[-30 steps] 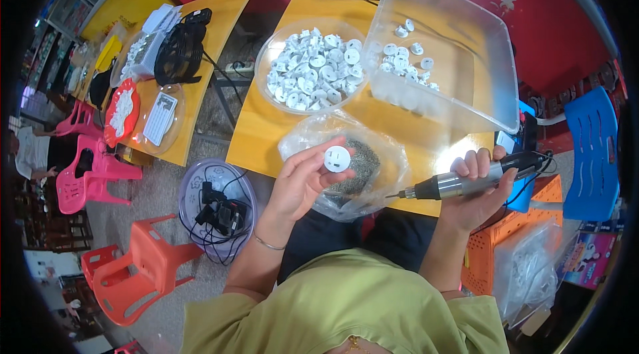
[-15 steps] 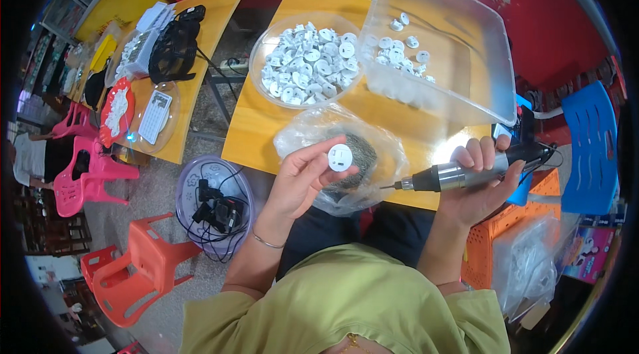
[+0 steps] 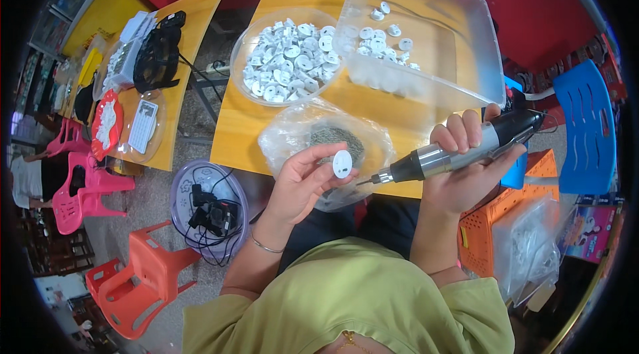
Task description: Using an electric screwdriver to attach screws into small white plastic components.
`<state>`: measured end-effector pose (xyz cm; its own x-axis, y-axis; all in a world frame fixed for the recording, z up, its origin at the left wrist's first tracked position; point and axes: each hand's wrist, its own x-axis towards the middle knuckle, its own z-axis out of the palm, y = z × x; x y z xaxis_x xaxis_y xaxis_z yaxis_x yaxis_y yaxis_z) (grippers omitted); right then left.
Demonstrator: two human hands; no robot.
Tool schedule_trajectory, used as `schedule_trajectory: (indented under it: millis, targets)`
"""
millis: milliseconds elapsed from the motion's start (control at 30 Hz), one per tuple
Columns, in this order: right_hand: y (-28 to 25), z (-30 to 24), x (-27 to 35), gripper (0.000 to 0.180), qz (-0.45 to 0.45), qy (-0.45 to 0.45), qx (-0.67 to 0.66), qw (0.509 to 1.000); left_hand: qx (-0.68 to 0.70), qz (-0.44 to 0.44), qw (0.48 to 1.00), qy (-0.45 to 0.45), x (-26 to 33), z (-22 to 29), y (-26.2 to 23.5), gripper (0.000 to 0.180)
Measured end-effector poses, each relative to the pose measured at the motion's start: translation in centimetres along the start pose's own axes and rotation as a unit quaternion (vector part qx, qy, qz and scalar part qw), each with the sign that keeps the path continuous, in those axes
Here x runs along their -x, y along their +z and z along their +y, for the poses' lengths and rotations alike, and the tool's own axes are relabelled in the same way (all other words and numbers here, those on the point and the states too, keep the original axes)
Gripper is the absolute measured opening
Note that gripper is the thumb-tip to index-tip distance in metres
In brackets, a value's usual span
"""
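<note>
Change since a second ago: the left hand [image 3: 303, 184] has drawn the small round white plastic disc [image 3: 342, 164] lower and nearer the tool tip; the right hand [image 3: 466, 168] has tilted its tool a little upward at the rear.

Left hand: fingertips pinched on the white disc, held flat-face up above the lap, in front of the table edge.

Right hand: clenched around a slim silver-and-black electric screwdriver [image 3: 459, 151], lying nearly level, bit pointing left, just beside the disc; contact cannot be told.

Crumpled clear plastic bag [image 3: 293, 134] holding a dark heap of small parts: on the yellow wooden table [image 3: 239, 128], directly behind the disc.

Round clear bowl [image 3: 241, 54] heaped with white plastic pieces: farther back, left.

Rectangular clear plastic tub [image 3: 466, 54], a few white pieces inside: farther back, right, touching the bowl.

Orange plastic crate [image 3: 532, 168]: beside the person's right arm.

Red plastic stool [image 3: 143, 274]: on the floor, left.
</note>
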<state>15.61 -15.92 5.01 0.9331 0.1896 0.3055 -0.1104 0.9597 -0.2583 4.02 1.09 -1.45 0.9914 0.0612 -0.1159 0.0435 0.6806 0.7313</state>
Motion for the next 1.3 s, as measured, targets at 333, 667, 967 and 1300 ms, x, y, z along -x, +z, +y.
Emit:
schedule_trajectory:
  millis: [333, 667, 967, 1300]
  targets:
    - [-0.2, -0.7, -0.3, 0.061, -0.031, -0.005, 0.072, 0.997, 0.008, -0.017, 1.000, 0.003, -0.1, -0.3, 0.4, 0.032]
    - [-1.1, -1.5, -0.2, 0.070, -0.018, -0.002, 0.087, 0.996, 0.030, 0.008, 0.999, -0.020, 0.0, -0.5, 0.7, 0.029]
    - [-1.9, -1.8, 0.0, 0.069, -0.014, 0.039, 0.044, 0.998, 0.035, 0.010, 0.999, -0.016, 0.1, -0.7, 0.8, 0.030]
    - [-1.8, -2.1, -0.1, 0.067, 0.009, 0.014, 0.084, 0.996, 0.037, 0.016, 0.999, -0.023, 0.3, -1.2, 0.9, 0.028]
